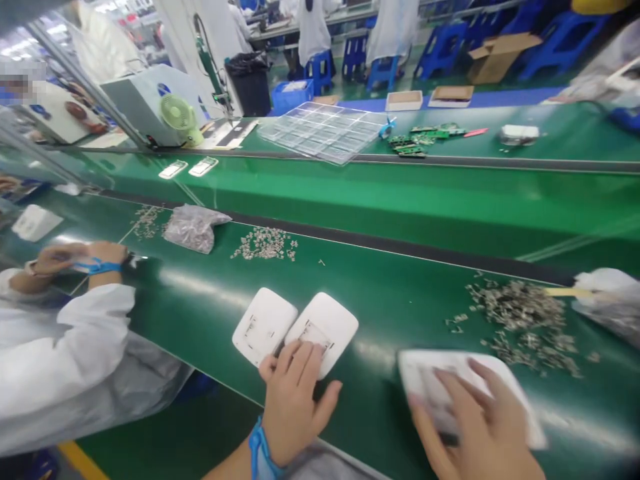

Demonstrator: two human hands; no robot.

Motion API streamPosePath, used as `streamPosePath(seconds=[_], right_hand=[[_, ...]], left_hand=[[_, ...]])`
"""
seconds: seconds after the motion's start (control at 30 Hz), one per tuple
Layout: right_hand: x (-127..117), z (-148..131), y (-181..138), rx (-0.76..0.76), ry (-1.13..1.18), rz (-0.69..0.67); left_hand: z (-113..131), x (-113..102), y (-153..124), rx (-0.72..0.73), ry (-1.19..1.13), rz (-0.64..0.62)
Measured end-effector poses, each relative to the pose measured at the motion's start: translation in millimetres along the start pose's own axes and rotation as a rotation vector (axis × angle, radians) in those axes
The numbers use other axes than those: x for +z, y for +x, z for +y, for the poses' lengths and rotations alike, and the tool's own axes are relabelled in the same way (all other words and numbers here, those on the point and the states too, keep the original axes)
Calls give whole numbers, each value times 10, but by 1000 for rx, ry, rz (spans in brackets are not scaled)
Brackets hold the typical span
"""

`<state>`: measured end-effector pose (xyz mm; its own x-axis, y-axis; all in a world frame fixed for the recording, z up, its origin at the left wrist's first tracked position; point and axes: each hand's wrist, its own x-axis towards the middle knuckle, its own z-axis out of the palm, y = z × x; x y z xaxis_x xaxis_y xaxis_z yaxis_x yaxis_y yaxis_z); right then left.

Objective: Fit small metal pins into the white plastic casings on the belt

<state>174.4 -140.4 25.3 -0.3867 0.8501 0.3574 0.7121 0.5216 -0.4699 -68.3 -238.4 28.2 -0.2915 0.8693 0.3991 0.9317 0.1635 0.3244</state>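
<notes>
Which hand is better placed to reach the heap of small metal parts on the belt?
Probably the right hand: it lies on a white casing right beside the heap of small metal parts, while the left hand, on a second casing, sits farther away.

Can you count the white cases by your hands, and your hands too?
white cases: 3
hands: 2 (left hand, right hand)
Total: 5
</notes>
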Motion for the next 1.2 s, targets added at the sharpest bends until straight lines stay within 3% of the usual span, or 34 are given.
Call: streamPosePath(seconds=[0.1,0.2,0.27,0.33,0.47,0.53,0.63,0.8,0.9,1.0,1.2], right_hand=[[-48,-276,580,-251,116,-142],[56,-457,1266,-331,142,-223],[280,-565,1712,-333,112,-414],[588,-675,2077,-308,44,-532],[1144,-818,2421,-355,-26,-554],[1270,-827,2443,-401,-43,-583],[1220,-794,2425,-455,-46,-634],[642,-665,2320,-514,-3,-644],[220,-510,2069,-558,66,-581],[-53,-311,1691,-553,57,-484],[-84,-19,1175,-585,-70,-365]], left_hand=[[-44,-27,140,-20,44,-22],[-18,-10,278,-21,78,45],[75,29,323,56,31,105],[212,84,318,193,-114,52],[447,242,204,384,-321,-127],[489,317,144,421,-294,-158],[475,378,107,464,-264,-193],[434,370,158,420,-347,-213],[440,351,180,416,-344,-230],[443,335,182,416,-333,-239],[437,337,190,445,-313,-267]])
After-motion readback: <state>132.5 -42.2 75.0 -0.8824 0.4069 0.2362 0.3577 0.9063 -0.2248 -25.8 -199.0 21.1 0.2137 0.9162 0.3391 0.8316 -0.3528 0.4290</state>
